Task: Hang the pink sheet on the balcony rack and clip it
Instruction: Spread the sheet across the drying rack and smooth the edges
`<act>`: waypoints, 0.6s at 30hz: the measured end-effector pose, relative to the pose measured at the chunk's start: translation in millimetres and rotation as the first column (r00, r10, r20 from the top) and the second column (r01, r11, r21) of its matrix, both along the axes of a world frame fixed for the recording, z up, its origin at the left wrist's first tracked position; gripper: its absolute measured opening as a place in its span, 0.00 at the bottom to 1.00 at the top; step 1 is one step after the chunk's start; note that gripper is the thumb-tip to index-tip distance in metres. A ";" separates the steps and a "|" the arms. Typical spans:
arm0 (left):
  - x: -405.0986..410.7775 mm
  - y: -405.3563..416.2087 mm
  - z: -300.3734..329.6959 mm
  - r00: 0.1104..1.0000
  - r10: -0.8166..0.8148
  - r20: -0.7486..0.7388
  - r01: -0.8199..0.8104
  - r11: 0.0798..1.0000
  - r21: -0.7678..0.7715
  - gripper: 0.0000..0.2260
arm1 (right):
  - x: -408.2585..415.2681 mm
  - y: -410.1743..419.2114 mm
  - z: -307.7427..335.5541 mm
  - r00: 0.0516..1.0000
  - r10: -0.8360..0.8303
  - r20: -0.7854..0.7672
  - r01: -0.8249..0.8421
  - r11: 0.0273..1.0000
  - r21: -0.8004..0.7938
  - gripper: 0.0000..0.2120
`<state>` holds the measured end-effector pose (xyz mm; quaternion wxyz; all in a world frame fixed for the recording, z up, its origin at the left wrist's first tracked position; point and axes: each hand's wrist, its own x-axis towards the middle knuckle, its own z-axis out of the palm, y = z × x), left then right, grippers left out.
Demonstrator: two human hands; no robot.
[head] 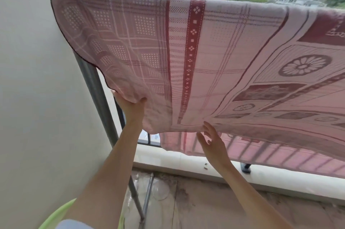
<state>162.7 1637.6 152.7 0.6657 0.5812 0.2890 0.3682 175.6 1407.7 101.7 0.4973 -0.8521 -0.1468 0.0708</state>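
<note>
The pink sheet [214, 51], patterned with dark red stripes and flowers, is draped over the top bar of the rack, which it hides. A grey upright post of the rack [97, 98] shows at the left below the sheet. My left hand [131, 106] grips the sheet's lower left corner and holds it out toward me. My right hand [212, 143] is spread with straight fingers just under the sheet's lower hem, fingertips at the cloth. No clip is in view.
A cream wall [37, 79] closes the left side. Behind the sheet a low white ledge [186, 163] carries a dark railing. The floor [205, 200] is stained concrete. A green basin rim [56, 215] sits at the bottom left. Houses and trees lie far below.
</note>
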 end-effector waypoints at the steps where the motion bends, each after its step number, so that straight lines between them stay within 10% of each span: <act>1: -5.8 -2.4 1.1 1.000 -0.004 -0.002 0.004 1.000 0.009 0.36 | -4.0 -0.1 4.0 1.000 -0.014 -0.015 0.014 0.999 0.033 0.24; 6: -26.5 -26.1 -25.8 0.990 -0.021 -0.141 0.032 0.997 0.076 0.06 | -10.9 -1.0 7.5 0.998 -0.025 -0.052 0.029 0.996 0.080 0.23; 18: -91.2 -35.5 -135.4 0.849 -0.249 -0.466 0.324 0.942 0.086 0.19 | -27.8 6.2 -62.2 0.900 -0.057 -0.433 0.097 0.993 0.071 0.16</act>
